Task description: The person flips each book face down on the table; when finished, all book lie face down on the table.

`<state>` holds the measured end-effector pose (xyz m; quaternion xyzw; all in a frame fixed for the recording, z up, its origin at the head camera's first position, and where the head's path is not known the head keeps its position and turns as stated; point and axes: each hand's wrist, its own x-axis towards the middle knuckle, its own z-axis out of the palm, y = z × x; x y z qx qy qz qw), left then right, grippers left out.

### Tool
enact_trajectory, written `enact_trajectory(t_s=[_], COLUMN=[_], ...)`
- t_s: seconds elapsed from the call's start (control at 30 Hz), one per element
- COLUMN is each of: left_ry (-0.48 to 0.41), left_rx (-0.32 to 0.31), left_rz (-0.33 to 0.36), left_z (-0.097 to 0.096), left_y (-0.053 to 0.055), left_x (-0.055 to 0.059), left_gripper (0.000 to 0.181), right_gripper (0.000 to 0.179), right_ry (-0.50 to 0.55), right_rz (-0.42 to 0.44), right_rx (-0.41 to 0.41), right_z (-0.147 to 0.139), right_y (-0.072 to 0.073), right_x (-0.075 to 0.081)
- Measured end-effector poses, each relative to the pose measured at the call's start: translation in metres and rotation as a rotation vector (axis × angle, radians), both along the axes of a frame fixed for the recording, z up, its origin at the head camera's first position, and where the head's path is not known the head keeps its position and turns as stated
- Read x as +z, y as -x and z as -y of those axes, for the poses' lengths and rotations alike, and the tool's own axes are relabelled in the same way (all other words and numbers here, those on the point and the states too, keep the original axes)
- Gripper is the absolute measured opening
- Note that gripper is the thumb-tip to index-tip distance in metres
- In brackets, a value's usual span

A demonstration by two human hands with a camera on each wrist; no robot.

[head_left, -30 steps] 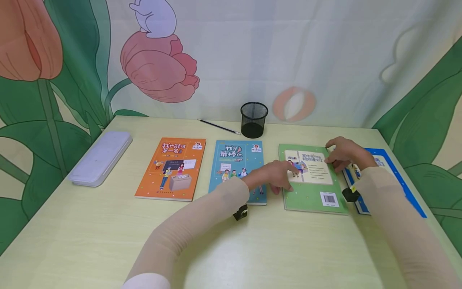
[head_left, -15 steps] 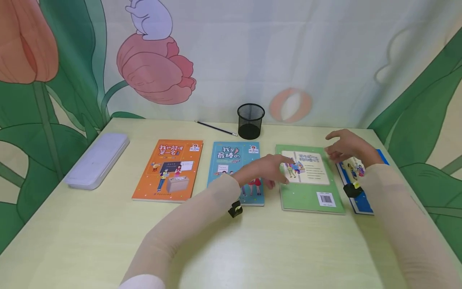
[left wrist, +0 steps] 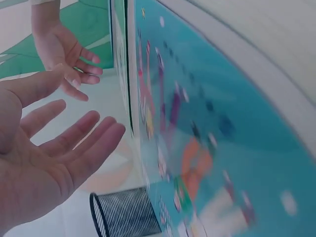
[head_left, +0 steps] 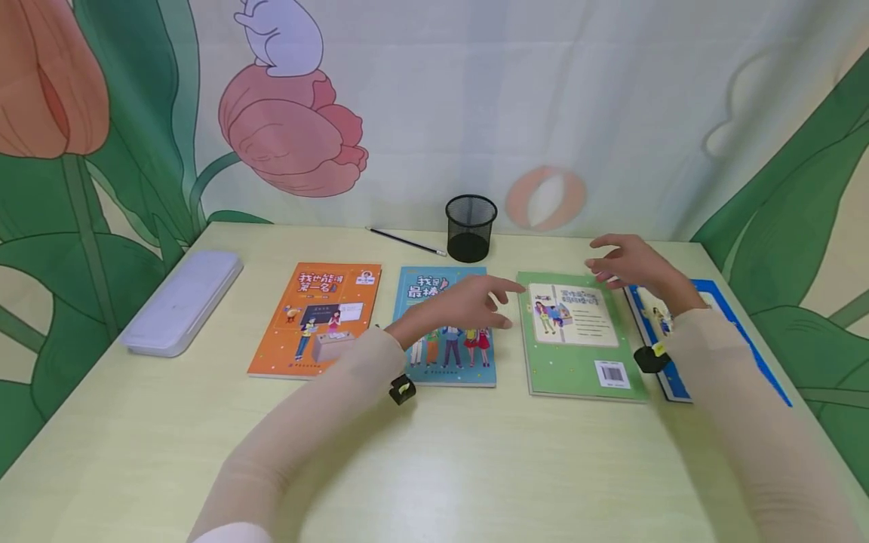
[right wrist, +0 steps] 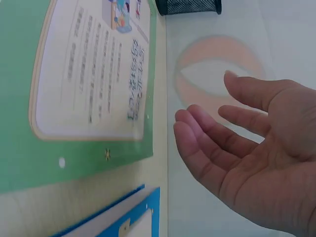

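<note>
In the head view my left hand (head_left: 465,303) hovers over the teal book (head_left: 448,366), its fingers apart and holding nothing. The left wrist view shows that hand (left wrist: 59,143) loosely spread beside the teal cover (left wrist: 237,133). Toward the right lies the green book (head_left: 577,369), back cover up with a barcode. My right hand (head_left: 634,264) hangs above its far right corner, empty, with relaxed fingers. Partly under the right forearm is the blue book (head_left: 726,302). In the right wrist view the right hand (right wrist: 242,143) is clear of the green book (right wrist: 98,163).
An orange book (head_left: 315,320) lies left of the teal one. A pale pencil case (head_left: 183,302) sits at the table's left edge. Behind the books are a pencil (head_left: 407,241) and a black mesh pen cup (head_left: 471,230). A printed curtain (head_left: 421,98) hangs along the back edge.
Both hands have come off the green book. The left moved left over the teal book; the right lifted and shifted slightly back and left. The books stay in place.
</note>
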<state>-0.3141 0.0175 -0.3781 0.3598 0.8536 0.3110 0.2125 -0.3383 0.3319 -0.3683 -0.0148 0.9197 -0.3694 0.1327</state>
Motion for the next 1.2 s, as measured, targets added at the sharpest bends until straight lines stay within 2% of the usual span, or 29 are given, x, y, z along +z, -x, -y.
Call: enact_trajectory(t_s=[0.2,0.47,0.63,0.83,1.03,1.2], left_ry=[0.075,0.133,0.179,0.213,0.234,0.281], left_rx=[-0.015,-0.062,-0.049,-0.032,-0.047,-0.035], left_rz=[-0.087,-0.192,-0.174,-0.143,-0.155,-0.147], left_z=[0.019,0.046,0.061,0.075,0.085,0.089], left_y=[-0.004,-0.008,-0.015,-0.024,-0.031,-0.036], left_x=[0.001,-0.006,-0.013,-0.019,-0.021,-0.021], left_gripper=[0.061,0.057,0.059,0.064,0.067,0.071], right_gripper=[0.063,0.063,0.065,0.067,0.07,0.07], right_ry=[0.027,0.135,0.16,0.124,0.138,0.154], right_rz=[-0.039,-0.076,-0.097,-0.116,-0.101,-0.094], right_rx=[0.06,0.08,0.081,0.083,0.108,0.139], right_z=[0.02,0.054,0.071,0.085,0.095,0.107], right_y=[0.004,0.01,0.012,0.015,0.019,0.022], right_x=[-0.003,-0.01,-0.012,-0.018,-0.025,-0.03])
